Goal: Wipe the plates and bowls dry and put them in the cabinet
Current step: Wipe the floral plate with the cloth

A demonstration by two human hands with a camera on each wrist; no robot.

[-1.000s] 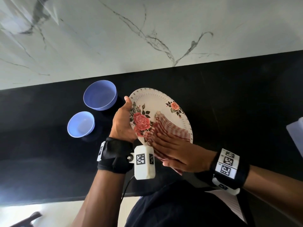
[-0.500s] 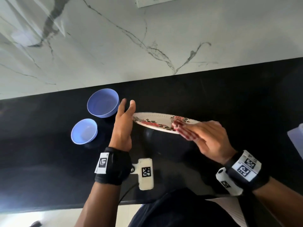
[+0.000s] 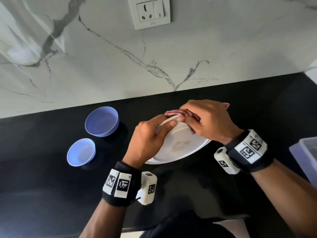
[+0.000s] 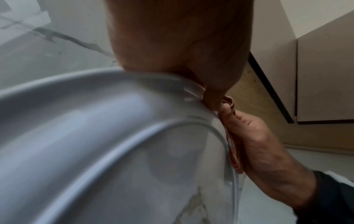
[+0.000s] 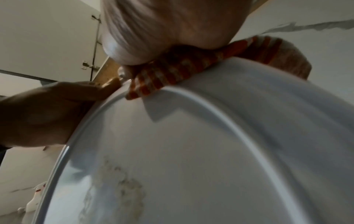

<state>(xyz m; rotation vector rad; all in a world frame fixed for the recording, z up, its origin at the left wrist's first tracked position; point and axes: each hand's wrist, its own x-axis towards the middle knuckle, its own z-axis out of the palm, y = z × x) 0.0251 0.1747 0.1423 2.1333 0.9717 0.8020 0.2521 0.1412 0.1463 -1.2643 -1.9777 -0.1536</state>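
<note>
While the white plate [image 3: 180,148] is held up over the black counter [image 3: 51,194] with its plain back side facing the head camera, both hands are busy at its far edge. The left hand [image 3: 147,141] grasps the plate's rim at about 10 o'clock, with the thumb on the back side and the other fingers hidden behind. The right hand [image 3: 207,121] is wrapped around a red and white striped cloth [image 3: 178,112] and squeezes it over the rim at about 12 o'clock, so the cloth folds over the edge. In the right wrist view the cloth [image 5: 184,66] sits right on the rim of the plate [image 5: 210,151], and a pale rough mark shows on the plate's back. In the left wrist view the plate [image 4: 95,144] fills most of the picture and the right hand [image 4: 258,144] is pressed against its edge with a bit of cloth under it. Two blue bowls stand on the counter at 9 o'clock from the plate, well apart from it. The big bowl [image 3: 102,121] is nearer the wall and the small bowl [image 3: 81,152] is nearer the person. They stand just beside each other. A wall socket [image 3: 149,12] sits high on the marble wall [image 3: 85,66] at 12 o'clock. A clear plastic box [image 3: 307,155] peeks in at 3 o'clock.
</note>
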